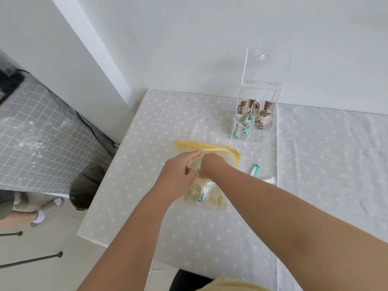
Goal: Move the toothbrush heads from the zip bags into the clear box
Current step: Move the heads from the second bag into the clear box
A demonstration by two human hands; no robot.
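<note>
Two yellow-edged zip bags lie on the table: one [222,153] flat at the back, a nearer one [206,195] holding several wrapped toothbrush heads. My left hand [178,174] pinches the open mouth of the nearer bag. My right hand [210,164] is pushed inside that mouth, its fingers hidden. The clear box [255,120] stands at the back right with its lid [265,66] tipped up; teal and brown packets sit in its compartments. A teal wrapped toothbrush head [254,169] and a white one [269,180] lie loose to the right of my right arm.
The table [147,143] wears a white daisy-print cloth; a second cloth [336,154] covers the right part. A white wall runs behind. To the left are a grey grid-patterned bed [42,139], a dark stool [87,187] and another person's feet [39,215] on the floor.
</note>
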